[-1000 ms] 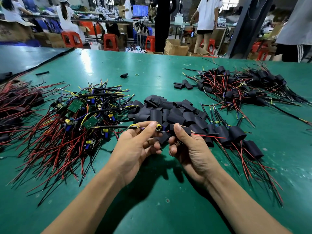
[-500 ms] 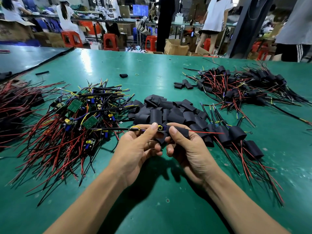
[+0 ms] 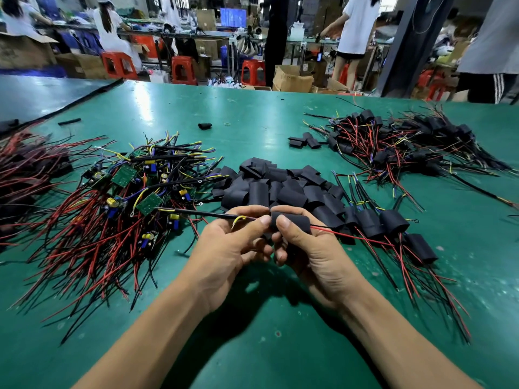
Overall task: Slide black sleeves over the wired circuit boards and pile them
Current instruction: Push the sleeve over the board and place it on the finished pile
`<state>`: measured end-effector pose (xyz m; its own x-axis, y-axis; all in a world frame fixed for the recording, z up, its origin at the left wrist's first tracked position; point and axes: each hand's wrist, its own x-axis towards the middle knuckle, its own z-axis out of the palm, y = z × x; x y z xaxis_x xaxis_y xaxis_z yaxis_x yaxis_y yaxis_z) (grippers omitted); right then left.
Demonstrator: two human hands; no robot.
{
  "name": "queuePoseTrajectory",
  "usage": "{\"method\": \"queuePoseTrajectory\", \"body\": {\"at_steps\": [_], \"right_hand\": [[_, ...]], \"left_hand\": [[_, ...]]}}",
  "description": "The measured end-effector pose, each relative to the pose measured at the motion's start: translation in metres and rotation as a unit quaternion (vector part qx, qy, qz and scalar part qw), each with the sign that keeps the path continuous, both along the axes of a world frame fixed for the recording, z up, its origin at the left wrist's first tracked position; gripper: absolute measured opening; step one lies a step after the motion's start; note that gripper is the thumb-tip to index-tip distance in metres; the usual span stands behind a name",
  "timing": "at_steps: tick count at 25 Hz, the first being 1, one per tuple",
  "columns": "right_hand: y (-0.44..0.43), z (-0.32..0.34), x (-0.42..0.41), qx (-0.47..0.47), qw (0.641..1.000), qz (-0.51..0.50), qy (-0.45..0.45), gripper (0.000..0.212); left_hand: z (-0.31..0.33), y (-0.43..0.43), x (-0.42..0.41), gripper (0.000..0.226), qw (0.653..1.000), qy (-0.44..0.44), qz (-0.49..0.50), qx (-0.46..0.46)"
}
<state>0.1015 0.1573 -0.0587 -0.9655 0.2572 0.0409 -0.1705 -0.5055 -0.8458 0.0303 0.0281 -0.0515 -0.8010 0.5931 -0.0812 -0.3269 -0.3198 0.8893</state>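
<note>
1. Both hands are raised just above the green counter [image 3: 252, 318], close together, with their thumbs almost meeting.
2. The right hand [image 3: 309, 254] grips a black sleeve [image 3: 295, 220], thumb on top and fingers curled underneath. The sleeve lies roughly level and crosswise.
3. The left hand [image 3: 224, 248] pinches a black lead [image 3: 202, 213] between thumb and forefinger, right where it leaves the sleeve's left mouth. A yellow wire [image 3: 238, 219] loops just beside that thumb.
4. A red wire [image 3: 351, 236] comes out of the sleeve's right end and slants off to the right (the board inside is hidden, so how far in it sits cannot be told).
5. Just behind the hands lies a loose heap of empty sleeves [image 3: 280, 186], some flattened and some rounded.
6. To the left is a tangle of bare green boards [image 3: 126, 192], their red, black and yellow wires fanning toward the near edge.
7. To the right, near the right hand, is a small group of sleeved boards [image 3: 393, 223] with wires trailing forward.
8. Further back on the right is a larger sleeved pile [image 3: 407, 144], with a few loose sleeves [image 3: 304, 141] just beside its left side.
9. One stray sleeve [image 3: 205, 125] lies alone mid-counter, well apart from the rest, and a blurred heap of red wires [image 3: 28, 169] fills the far left edge.
</note>
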Motion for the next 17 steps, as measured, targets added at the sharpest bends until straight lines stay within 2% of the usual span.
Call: {"method": "queuePoseTrajectory", "body": {"at_steps": [3,5,9,13,15,17], "right_hand": [[0.0,-0.003,-0.001,0.023,1.0,0.007,0.012,0.035],[0.0,-0.002,-0.002,0.006,1.0,0.013,0.005,0.039],[0.003,0.004,0.0,0.01,0.997,0.034,-0.067,0.033],[0.002,0.015,0.005,0.025,0.988,0.078,-0.129,0.025],[0.001,0.019,0.004,-0.027,0.99,0.055,-0.127,0.019],[0.009,0.021,0.0,-0.132,0.986,-0.016,-0.1,0.014]], "left_hand": [[0.001,-0.003,-0.001,0.033,1.0,0.01,-0.007,-0.019],[0.002,-0.003,-0.002,0.033,1.0,0.01,-0.005,-0.029],[0.007,-0.006,-0.003,0.029,0.999,0.009,0.015,-0.039],[0.011,-0.013,-0.005,0.023,0.997,0.036,-0.027,-0.067],[0.013,-0.016,-0.006,0.026,0.995,0.051,-0.031,-0.08],[0.011,-0.017,-0.009,0.024,0.991,0.087,-0.007,-0.097]]}}
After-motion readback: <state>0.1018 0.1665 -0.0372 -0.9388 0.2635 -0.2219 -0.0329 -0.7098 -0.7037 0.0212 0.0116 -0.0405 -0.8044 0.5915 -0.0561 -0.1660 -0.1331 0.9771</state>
